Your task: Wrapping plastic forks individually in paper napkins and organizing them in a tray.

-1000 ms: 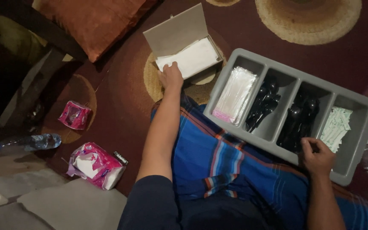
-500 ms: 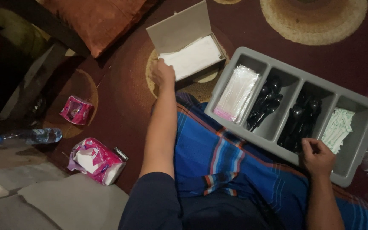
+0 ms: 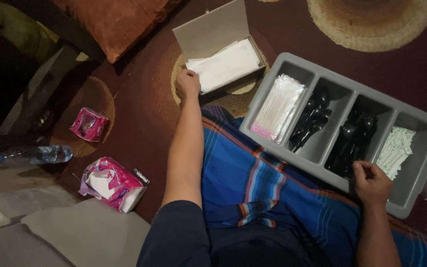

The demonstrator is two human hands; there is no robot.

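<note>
Fingers of left hand (image 3: pixel 188 84) at white napkins (image 3: pixel 226 63) in box's corner.

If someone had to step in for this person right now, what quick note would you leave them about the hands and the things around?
Left hand: at the near edge of the open box of white napkins, fingers curled on the stack; whether a napkin is pinched is unclear.
Right hand: on the grey tray, at the compartment of black cutlery.
Tray rests on the lap and holds clear sleeves, two lots of black cutlery and small pale green packets.
No assembled set is visible; everything is in its own compartment.
</note>
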